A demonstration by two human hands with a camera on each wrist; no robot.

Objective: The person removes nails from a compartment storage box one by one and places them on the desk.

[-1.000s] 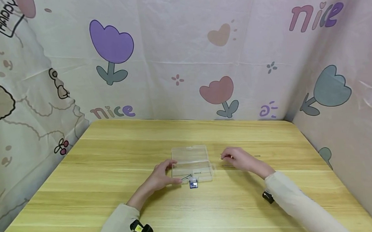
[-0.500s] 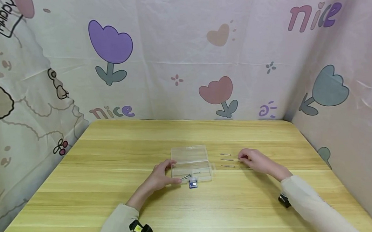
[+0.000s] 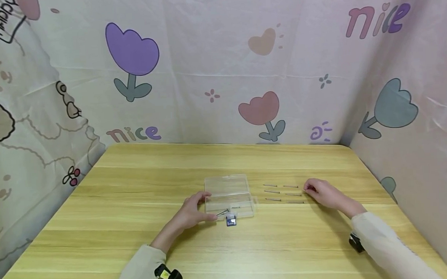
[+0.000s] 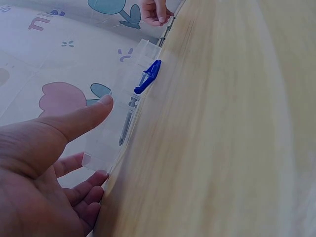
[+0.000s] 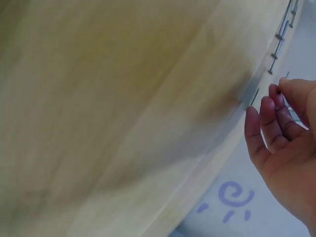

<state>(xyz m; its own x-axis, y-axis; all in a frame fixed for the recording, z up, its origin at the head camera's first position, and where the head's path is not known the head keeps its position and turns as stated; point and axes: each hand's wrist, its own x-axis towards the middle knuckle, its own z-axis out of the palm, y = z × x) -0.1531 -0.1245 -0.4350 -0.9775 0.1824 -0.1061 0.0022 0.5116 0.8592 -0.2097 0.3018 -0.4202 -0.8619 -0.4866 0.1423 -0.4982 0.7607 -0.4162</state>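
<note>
A clear plastic box (image 3: 226, 197) lies on the table with its lid open away from me and a blue latch (image 3: 231, 221) at its near edge. My left hand (image 3: 192, 212) holds the box's left end, thumb at the near corner and fingers at the far side. A few nails (image 3: 222, 212) lie inside the box. Right of it, several nails (image 3: 272, 192) lie in two columns on the table. Beside them my right hand (image 3: 322, 192) pinches a nail (image 5: 279, 92) between thumb and index finger; the fingers hide most of it. Another nail (image 5: 255, 97) lies just under that hand.
The wood-grain table (image 3: 229, 257) meets a printed cloth backdrop (image 3: 204, 64) at its back edge. The cloth also hangs along the left and right sides. A small black wrist camera (image 3: 168, 277) is strapped to the left sleeve.
My right hand has moved right, from over the first nail column past the second, uncovering the nails in both. My left hand and the box have stayed in place.
</note>
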